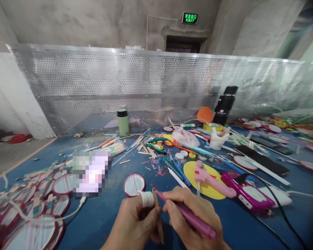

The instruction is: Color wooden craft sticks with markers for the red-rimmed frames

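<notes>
Two hands, wooden stick and pink pen, on blue table.
Left hand, one finger taped white, clasps the near-upright wooden stick, just nearer the person than the red-rimmed disc. Right hand, right of that disc, grips the pink pen, its tip at the stick's upper end. Glue gun lies further right of the disc.

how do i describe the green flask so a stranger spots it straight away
Find the perforated metal screen along the back of the blue table. At its foot, left of centre, stands the green flask. It is pale green, upright, dark-lidded and alone; the other flask, further right, is black.
</notes>
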Demonstrator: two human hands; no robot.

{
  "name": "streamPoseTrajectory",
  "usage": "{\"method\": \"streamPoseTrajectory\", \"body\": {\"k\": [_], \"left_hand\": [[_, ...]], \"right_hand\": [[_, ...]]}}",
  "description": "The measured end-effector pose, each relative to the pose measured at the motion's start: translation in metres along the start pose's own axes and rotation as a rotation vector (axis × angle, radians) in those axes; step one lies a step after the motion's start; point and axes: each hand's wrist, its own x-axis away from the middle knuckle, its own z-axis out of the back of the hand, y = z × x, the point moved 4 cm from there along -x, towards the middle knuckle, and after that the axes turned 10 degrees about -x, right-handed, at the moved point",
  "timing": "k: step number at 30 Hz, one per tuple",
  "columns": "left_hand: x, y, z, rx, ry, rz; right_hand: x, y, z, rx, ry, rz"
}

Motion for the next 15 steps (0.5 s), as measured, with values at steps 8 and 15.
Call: {"method": "streamPoseTrajectory", "body": {"k": [8,15], "left_hand": [[0.0002,-0.0007,-0.0001,0.010,0.011,0.003],[0.0009,0.0006,0.0000,-0.005,0.005,0.013]], "right_hand": [[0.0002,0.0006,0.0003,-0.013,-0.017,-0.015],[-0.0001,0.0020,0.0009,-0.008,-0.004,-0.027]]}}
